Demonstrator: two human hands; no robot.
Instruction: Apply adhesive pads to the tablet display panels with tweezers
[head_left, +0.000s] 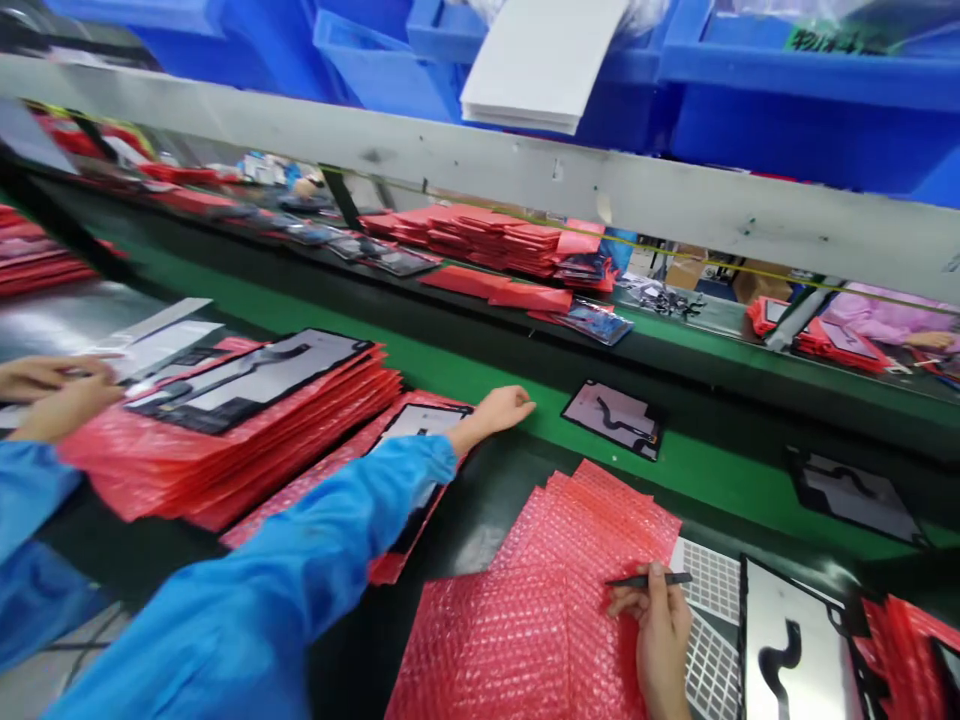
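Observation:
My left hand, in a blue sleeve, reaches out over the green belt's near edge. Its fingers are curled together with nothing visible in them. Just right of it a flat screen panel with a black ribbon cable lies on the belt. At the lower right, my right hand grips a slim, dark pointed tool that looks like black tweezers. Under and beside that hand lie red bubble bags, overlapping. Sheets of white grid labels and a silver-backed screen panel are to its right.
On the left, a co-worker's hands are beside a stack of red bubble bags topped with a panel. Another panel lies farther right on the belt. A metal shelf beam with blue bins crosses overhead.

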